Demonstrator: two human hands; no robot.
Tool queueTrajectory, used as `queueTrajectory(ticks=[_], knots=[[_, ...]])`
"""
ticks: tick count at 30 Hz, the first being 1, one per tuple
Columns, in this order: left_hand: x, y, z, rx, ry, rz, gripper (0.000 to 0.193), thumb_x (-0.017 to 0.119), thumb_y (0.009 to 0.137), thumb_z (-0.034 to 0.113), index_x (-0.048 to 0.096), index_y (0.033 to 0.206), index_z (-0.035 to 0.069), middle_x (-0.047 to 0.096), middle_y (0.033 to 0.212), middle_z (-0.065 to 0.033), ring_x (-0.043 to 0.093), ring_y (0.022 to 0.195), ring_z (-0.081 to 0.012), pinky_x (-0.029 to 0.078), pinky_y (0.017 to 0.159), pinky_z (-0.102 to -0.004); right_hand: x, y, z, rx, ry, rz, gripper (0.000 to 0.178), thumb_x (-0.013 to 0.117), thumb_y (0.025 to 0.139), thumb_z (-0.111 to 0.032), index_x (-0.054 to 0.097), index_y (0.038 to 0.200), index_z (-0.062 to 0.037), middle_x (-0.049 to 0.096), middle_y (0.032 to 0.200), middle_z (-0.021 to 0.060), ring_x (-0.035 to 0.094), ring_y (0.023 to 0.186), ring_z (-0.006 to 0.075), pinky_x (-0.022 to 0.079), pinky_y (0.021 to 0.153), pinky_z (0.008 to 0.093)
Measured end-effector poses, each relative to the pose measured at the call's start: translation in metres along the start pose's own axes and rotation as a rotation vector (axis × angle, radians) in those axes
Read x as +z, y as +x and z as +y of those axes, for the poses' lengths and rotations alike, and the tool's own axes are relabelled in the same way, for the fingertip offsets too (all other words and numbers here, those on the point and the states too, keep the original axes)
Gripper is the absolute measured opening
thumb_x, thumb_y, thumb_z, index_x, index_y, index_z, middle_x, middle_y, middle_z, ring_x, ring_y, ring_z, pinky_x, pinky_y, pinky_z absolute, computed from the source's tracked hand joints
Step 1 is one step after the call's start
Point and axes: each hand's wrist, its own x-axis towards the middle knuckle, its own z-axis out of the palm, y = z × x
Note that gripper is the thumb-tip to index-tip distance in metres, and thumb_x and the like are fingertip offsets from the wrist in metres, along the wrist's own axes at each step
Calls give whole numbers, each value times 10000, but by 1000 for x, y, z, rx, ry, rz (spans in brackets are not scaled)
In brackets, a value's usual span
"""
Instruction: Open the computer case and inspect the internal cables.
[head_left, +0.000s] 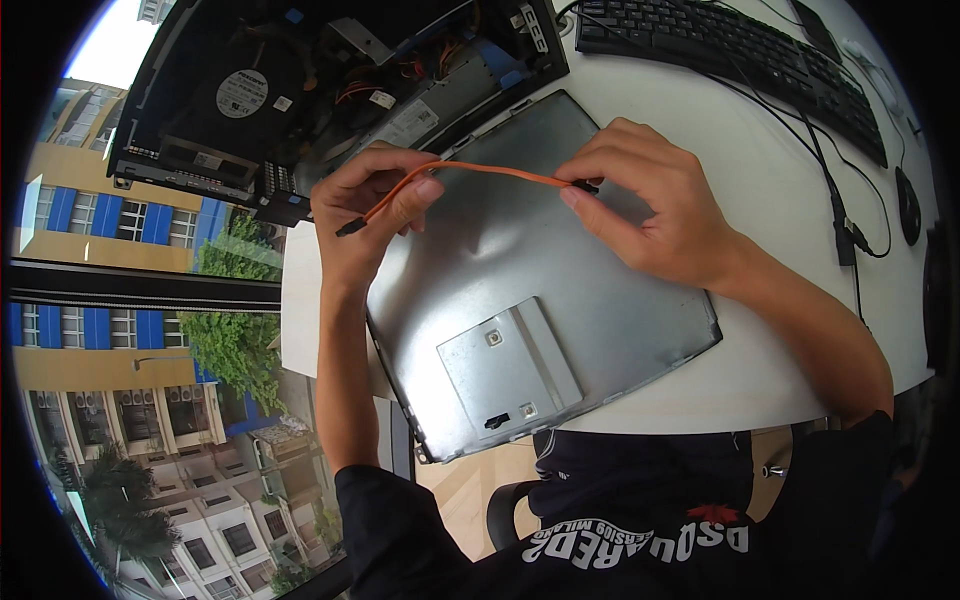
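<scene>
An orange SATA cable (492, 169) with black end plugs stretches in a shallow arc between my two hands. My left hand (374, 200) pinches it near one end, and that black plug (350, 227) sticks out below the fingers. At the other end, my right hand (648, 195) grips the cable by its black connector (586, 186), mostly covered by the fingertips. Beneath both hands lies a bare metal computer side panel (620, 310), with a raised plate and a black latch (497, 421) near its front edge.
Behind my hands, an opened computer case (420, 125) shows a fan (242, 93) and wiring. A black keyboard (730, 60), loose black cables (828, 190) and a mouse (907, 205) occupy the right of the white table (770, 350). A window (140, 285) borders the left side.
</scene>
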Motion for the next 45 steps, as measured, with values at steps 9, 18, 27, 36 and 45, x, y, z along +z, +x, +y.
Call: queueTrajectory(ticks=[9, 18, 27, 36, 45], knots=[[-17, -1, -5, 35, -31, -139, 204, 871, 821, 114, 788, 954, -17, 708, 824, -119, 631, 591, -131, 478, 500, -228, 3, 0, 3, 71, 45, 49, 120, 746, 887, -64, 759, 1005, -51, 728, 909, 75, 672, 816, 226, 526, 745, 340], [-14, 2, -6, 72, -89, -88, 233, 810, 903, 209, 782, 949, -17, 713, 822, -141, 612, 556, -155, 479, 487, -266, 0, 1, 3, 215, 118, 34, 119, 710, 929, -61, 755, 1033, -27, 745, 936, 96, 692, 842, 206, 552, 739, 322], [-12, 1, -6, 54, -180, -176, 216, 773, 936, 208, 761, 911, -7, 708, 833, -158, 604, 546, -155, 476, 480, -273, 1, 0, 7, 184, 121, 11, 130, 725, 923, -55, 749, 1043, -11, 726, 933, 96, 660, 832, 194, 513, 732, 305], [-15, 0, -5, 91, -241, -61, 227, 744, 963, 227, 720, 1009, 6, 744, 974, -243, 669, 564, -200, 474, 478, -273, -3, 1, 3, 276, 81, -18, 131, 706, 939, -81, 755, 1041, -16, 748, 956, 111, 715, 871, 214, 565, 736, 310], [-19, -1, -6, 53, -273, -89, 184, 727, 973, 195, 676, 1022, 25, 754, 962, -273, 645, 509, -199, 479, 462, -280, 1, 0, 8, 207, 79, -19, 132, 707, 942, -96, 761, 1036, -19, 739, 911, 104, 670, 838, 224, 533, 749, 342]])
